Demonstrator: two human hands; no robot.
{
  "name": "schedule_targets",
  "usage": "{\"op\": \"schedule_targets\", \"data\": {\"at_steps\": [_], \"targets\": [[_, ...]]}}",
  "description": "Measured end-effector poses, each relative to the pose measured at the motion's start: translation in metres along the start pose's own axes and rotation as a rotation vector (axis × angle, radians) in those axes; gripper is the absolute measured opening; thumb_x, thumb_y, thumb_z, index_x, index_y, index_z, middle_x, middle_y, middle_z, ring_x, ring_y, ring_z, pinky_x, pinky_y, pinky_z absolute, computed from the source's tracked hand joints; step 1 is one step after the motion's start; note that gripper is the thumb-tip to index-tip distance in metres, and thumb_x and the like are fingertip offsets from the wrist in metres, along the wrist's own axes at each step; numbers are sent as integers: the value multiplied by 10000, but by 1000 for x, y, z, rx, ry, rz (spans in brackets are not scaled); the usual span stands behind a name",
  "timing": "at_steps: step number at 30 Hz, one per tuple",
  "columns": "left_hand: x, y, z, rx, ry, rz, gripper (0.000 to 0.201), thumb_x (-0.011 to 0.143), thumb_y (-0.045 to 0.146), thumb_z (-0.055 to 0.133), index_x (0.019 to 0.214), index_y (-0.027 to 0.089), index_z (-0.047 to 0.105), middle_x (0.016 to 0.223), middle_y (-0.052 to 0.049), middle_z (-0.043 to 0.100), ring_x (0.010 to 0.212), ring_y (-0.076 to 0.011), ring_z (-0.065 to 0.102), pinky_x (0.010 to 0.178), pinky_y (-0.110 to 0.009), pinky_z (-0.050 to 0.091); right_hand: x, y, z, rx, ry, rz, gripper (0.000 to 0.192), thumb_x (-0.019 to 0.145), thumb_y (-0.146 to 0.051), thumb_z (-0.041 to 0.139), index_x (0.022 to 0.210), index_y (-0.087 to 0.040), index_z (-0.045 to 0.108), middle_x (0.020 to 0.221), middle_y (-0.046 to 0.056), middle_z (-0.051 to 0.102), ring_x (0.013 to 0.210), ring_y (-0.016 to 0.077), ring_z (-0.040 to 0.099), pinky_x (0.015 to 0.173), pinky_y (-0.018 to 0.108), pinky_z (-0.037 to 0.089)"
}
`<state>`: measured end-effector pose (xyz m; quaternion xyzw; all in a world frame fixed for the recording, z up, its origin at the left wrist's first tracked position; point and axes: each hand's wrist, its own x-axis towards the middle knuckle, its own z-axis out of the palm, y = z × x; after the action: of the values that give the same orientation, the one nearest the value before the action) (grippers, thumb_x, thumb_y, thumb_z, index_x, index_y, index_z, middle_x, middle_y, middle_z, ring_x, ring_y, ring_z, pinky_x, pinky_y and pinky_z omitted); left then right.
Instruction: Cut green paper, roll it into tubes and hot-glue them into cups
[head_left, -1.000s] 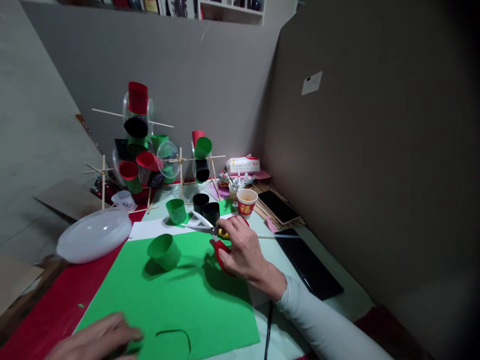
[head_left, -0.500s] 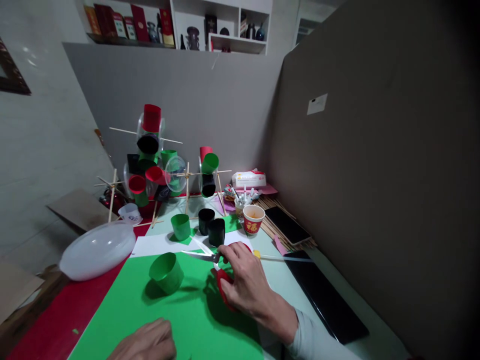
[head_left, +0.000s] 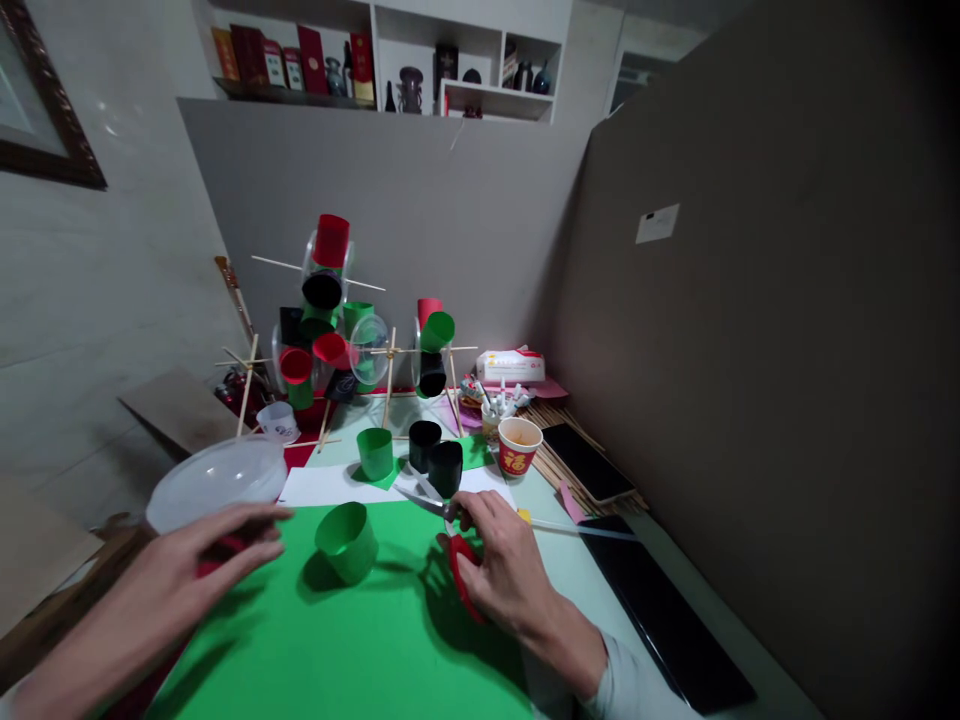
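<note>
My right hand (head_left: 504, 570) grips red-handled scissors (head_left: 442, 520), blades pointing left over a large green paper sheet (head_left: 352, 640). A green paper ring (head_left: 346, 541) lies on the sheet just left of the scissors. My left hand (head_left: 180, 575) stretches forward, fingers apart and holding nothing, over the sheet's left edge, close to a clear plastic lid (head_left: 214, 478). Behind the sheet stand a green paper cylinder (head_left: 375, 452) and two black cylinders (head_left: 436, 458) on white paper (head_left: 330, 486).
At the back stands a structure of wooden sticks with red, green and black paper cups (head_left: 330, 320). A red paper cup (head_left: 519, 446), a phone (head_left: 587, 461), a bundle of sticks and a dark tablet (head_left: 667, 620) lie at right beside the partition wall.
My left hand has risen from the near edge of the green sheet and reached forward-left toward the plastic lid. The view has tilted upward. My right hand keeps hold of the scissors.
</note>
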<state>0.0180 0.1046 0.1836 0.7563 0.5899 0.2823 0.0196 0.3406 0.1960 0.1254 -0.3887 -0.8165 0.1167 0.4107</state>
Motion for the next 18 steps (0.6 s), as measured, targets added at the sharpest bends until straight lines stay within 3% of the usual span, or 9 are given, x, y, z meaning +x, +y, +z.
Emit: {"op": "schedule_targets", "data": {"at_steps": [3, 8, 13, 18], "targets": [[30, 7, 19, -34, 17, -31, 164, 874, 385, 620, 971, 296, 717, 939, -53, 786, 854, -279, 718, 699, -337, 537, 1, 2, 1, 42, 7, 39, 170, 858, -195, 591, 1020, -176, 640, 892, 93, 672, 807, 256, 605, 718, 360, 479], [65, 13, 50, -77, 7, -47, 142, 846, 375, 588, 791, 278, 677, 748, -28, 757, 690, -255, 706, 642, -329, 531, 4, -2, 0, 175, -7, 142, 161, 865, -256, 652, 1004, -174, 653, 881, 75, 693, 750, 225, 600, 699, 338, 464], [70, 25, 51, -115, 29, -21, 181, 896, 432, 575, 879, 284, 679, 884, -19, 772, 805, -244, 727, 733, -324, 548, 9, -6, -2, 397, -45, 318, 185, 843, -324, 726, 952, -188, 663, 707, -16, 602, 636, 170, 536, 619, 284, 441], [62, 55, 53, -188, 257, 165, 73, 934, 405, 614, 934, 334, 632, 882, 40, 712, 789, -189, 685, 756, -260, 513, 12, -10, -2, 730, -93, 447, 420, 793, -512, 795, 1037, -196, 665, 750, -18, 629, 680, 163, 585, 646, 274, 491]]}}
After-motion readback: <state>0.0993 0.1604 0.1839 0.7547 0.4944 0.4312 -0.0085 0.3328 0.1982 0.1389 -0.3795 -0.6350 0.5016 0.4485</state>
